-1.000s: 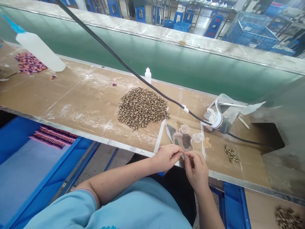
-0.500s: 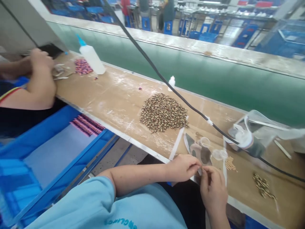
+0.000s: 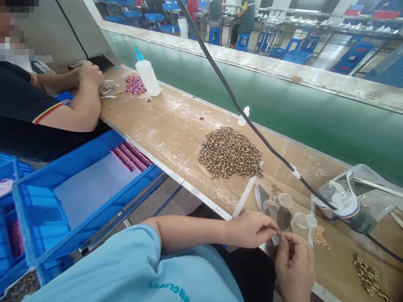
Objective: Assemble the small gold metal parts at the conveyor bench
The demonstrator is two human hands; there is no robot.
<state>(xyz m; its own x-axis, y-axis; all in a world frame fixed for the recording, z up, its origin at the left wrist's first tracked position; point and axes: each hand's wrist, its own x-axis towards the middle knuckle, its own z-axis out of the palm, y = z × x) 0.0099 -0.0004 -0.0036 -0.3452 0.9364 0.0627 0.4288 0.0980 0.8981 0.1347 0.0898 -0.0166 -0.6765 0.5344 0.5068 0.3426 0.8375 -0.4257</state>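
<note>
My left hand [image 3: 255,229] and my right hand [image 3: 295,262] meet fingertip to fingertip over the table's front edge. Both are pinched closed around something too small to make out; a bit of whitish material shows just below the fingertips. Behind them lie a shiny grey sheet [image 3: 281,214], a clear round lid [image 3: 300,219] and a small heap of tan beads [image 3: 319,236]. To the right is a loose cluster of gold-and-dark ring-like pieces [image 3: 367,274]. A large mound of similar small gold-and-dark pieces [image 3: 229,153] spreads on the brown table top [image 3: 176,138].
A black cable [image 3: 233,94] hangs across the view. A small white bottle [image 3: 244,115] and a larger blue-tipped bottle [image 3: 147,77] stand along the back. A plastic tub [image 3: 365,174] sits at right. Left are a blue crate [image 3: 78,235] and a co-worker's arm [image 3: 78,105].
The view has shifted left, so everything appears further right. My hands stay pinched together in about the same spot over the table edge.
</note>
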